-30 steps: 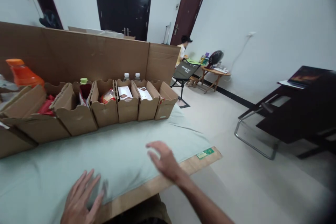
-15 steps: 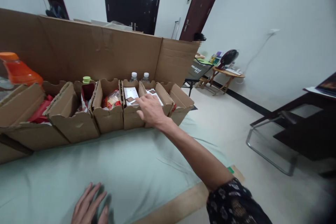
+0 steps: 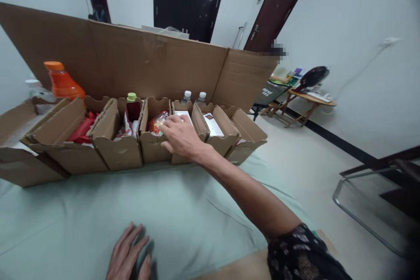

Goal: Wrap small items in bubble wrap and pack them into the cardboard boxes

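My right hand (image 3: 182,136) reaches over the front edges of the cardboard bins, fingers bent loosely and apart, with nothing visible in them. Its fingertips are beside a red and clear snack packet (image 3: 159,123). Below it, a white box (image 3: 184,116) is partly hidden in the neighbouring bin. Farther right, another white box (image 3: 213,125) sits in its own bin. My left hand (image 3: 129,251) is low on the pale green cloth (image 3: 82,214), its fingers spread. Whether my right hand touches the packet I cannot tell.
Red packets (image 3: 82,129) lie in a bin to the left. An orange bottle (image 3: 65,82), a green-capped bottle (image 3: 131,97) and white-capped bottles (image 3: 201,97) stand behind the bins. A tall cardboard panel (image 3: 157,61) rises at the back. Another person sits beyond it, right.
The view has swung left, so the bins appear farther right. My right hand has shifted left along the bins, from the white boxes to beside the snack packet. My left hand stays spread.
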`<action>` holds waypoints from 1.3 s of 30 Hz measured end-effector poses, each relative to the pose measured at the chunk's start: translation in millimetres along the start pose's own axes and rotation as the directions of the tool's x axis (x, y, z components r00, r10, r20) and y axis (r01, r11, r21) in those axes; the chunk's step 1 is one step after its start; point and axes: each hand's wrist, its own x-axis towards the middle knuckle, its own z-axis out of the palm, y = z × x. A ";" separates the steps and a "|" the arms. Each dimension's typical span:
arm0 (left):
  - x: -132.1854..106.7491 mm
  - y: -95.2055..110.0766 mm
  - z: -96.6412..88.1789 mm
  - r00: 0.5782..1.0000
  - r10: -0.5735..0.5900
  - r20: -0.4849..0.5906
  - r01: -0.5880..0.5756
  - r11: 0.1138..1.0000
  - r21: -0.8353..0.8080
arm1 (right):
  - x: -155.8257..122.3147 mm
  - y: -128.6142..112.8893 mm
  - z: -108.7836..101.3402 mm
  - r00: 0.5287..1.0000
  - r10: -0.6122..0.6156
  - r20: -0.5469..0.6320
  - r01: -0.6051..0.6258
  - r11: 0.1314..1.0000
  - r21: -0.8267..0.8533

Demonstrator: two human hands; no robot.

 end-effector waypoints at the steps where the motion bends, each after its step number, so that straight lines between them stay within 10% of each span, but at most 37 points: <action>1: 0.4 0.8 -0.5 1.000 -0.001 -0.001 0.001 1.000 -0.002 | 12.2 -3.6 4.5 0.998 -0.011 0.055 0.012 1.000 -0.008; 7: 4.9 -2.8 -7.9 0.995 0.099 0.001 -0.099 0.995 0.018 | 35.6 -7.8 12.6 0.979 -0.058 0.196 0.067 0.997 -0.037; 15: 13.5 -1.3 -13.6 0.990 0.143 0.020 -0.144 0.989 0.026 | 63.0 -55.7 -12.9 0.995 -0.103 -0.011 0.103 0.995 0.000; 22: 20.3 17.6 -15.9 0.997 0.035 -0.073 -0.038 0.999 -0.036 | 108.0 -78.5 -1.1 0.951 -0.152 0.269 0.157 0.988 0.002; 29: 21.7 17.8 -16.4 0.996 0.039 -0.082 -0.042 0.998 -0.038 | 126.9 -116.2 -9.1 0.972 -0.233 -0.007 0.233 0.970 0.062; 36: 18.5 13.2 -13.8 0.996 0.041 -0.082 -0.044 0.998 -0.042 | 174.3 -158.6 17.5 0.946 -0.282 0.158 0.265 0.957 0.122; 39: 15.6 4.3 -14.5 0.994 0.105 -0.043 -0.106 0.994 -0.012 | 154.8 -152.0 11.3 0.956 -0.294 0.015 0.287 0.941 0.181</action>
